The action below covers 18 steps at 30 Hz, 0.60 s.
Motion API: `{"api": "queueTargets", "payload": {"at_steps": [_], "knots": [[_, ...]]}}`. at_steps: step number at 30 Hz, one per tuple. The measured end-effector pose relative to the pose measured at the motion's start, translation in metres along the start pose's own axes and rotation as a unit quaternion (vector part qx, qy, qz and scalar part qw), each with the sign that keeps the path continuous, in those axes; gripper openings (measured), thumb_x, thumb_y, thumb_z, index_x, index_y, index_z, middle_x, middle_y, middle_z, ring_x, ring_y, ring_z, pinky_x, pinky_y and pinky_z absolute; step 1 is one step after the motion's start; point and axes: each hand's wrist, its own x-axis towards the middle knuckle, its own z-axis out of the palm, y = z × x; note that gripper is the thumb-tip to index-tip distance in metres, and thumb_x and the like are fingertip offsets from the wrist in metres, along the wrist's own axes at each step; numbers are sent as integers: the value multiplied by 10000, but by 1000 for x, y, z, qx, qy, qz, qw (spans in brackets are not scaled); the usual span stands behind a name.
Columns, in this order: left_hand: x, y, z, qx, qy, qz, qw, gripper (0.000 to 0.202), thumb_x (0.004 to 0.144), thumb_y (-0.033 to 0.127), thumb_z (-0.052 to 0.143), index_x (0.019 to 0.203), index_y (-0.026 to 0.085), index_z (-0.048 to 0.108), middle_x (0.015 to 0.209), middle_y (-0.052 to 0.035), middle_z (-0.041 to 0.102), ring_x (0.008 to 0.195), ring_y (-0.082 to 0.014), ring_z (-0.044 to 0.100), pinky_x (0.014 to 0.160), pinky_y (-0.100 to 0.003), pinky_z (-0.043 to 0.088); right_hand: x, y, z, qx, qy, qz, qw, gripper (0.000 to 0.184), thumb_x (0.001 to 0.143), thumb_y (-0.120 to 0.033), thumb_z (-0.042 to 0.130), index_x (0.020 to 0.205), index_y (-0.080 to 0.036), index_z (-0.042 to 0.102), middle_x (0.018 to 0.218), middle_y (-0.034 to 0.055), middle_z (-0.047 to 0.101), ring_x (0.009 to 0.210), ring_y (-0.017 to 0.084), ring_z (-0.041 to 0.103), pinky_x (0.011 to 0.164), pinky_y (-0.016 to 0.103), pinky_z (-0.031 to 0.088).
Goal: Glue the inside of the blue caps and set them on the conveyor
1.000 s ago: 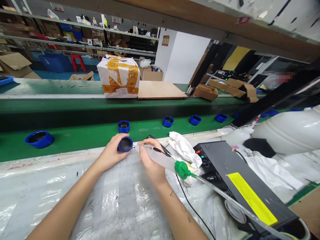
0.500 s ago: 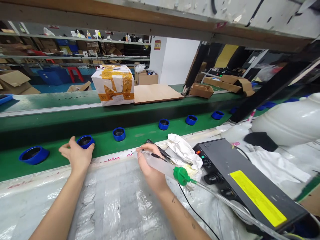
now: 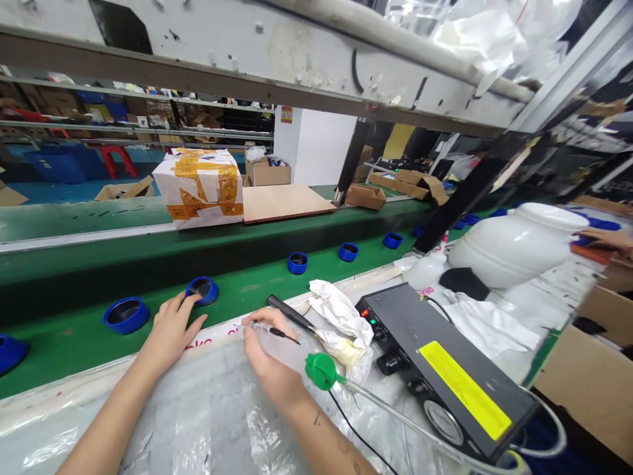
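Note:
My left hand point(image 3: 171, 333) lies open at the edge of the green conveyor belt point(image 3: 237, 284), its fingertips at the lower rim of a blue round cap point(image 3: 202, 290). Another blue cap point(image 3: 126, 315) sits just left of it. My right hand point(image 3: 270, 359) grips a translucent dispensing syringe barrel point(image 3: 284, 349) with a green end cap point(image 3: 321, 371) and a clear air hose. A black-tipped nozzle point(image 3: 284, 334) points from its front end. A black-handled tool point(image 3: 291, 313) lies against my right fingers.
Further blue caps point(image 3: 298, 262) stand in a row along the belt. A crumpled white cloth point(image 3: 341, 323), a grey dispenser controller point(image 3: 435, 369) and a white plastic jug point(image 3: 514, 247) occupy the right. A co-worker's hand point(image 3: 608, 239) shows far right. A taped carton point(image 3: 198, 188) rides the upper belt.
My left hand has let go of the blue cap and now rests beside it on the belt. The view has swung, so everything sits further left and lower. My right hand keeps the syringe.

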Motion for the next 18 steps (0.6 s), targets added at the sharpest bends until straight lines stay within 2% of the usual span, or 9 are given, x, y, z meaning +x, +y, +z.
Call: {"api": "queueTargets", "payload": {"at_steps": [4,8,12,14,16,18], "knots": [[-1,-1,-2,-65,30,6,997,299,917,462,475,944,234,667,1391,-176,585,1317,-395,542,1097,-560,451,1,1,1,3,8,4,1000,86,883,-274,660,958,-297,694,962,-9,792,910,225,718,840,342,556],[-5,13,-15,-121,50,-4,991,286,909,485,512,872,238,650,1463,-162,541,1319,-375,569,1069,-521,482,-1,-1,-1,3,21,8,1000,89,896,-278,653,966,-281,708,957,11,783,927,235,704,845,352,549],[-11,41,-29,-175,71,-7,982,260,899,442,551,747,232,534,1406,-145,593,1345,-360,561,1006,-460,521,-3,-5,-3,20,38,3,999,95,917,-280,644,993,-262,698,973,15,763,886,211,702,821,335,548],[-15,58,-31,-208,49,17,977,269,900,422,561,721,229,505,1410,-137,595,1356,-352,557,1013,-451,519,-4,-5,-4,29,45,-7,999,98,921,-280,643,1003,-257,693,987,15,757,879,201,709,817,326,556],[-20,74,-29,-236,5,51,970,219,878,394,592,747,226,541,1397,-127,606,1334,-336,581,1038,-446,510,-4,-5,-3,40,55,-16,998,95,926,-287,637,998,-253,688,1000,20,760,889,202,720,818,329,568],[-24,86,-24,-253,-28,59,965,150,833,352,638,920,231,616,1345,-122,641,1308,-319,606,1052,-442,506,-3,-3,-3,56,64,-25,996,95,932,-303,626,990,-246,677,1008,31,767,874,205,727,791,334,579]]}}
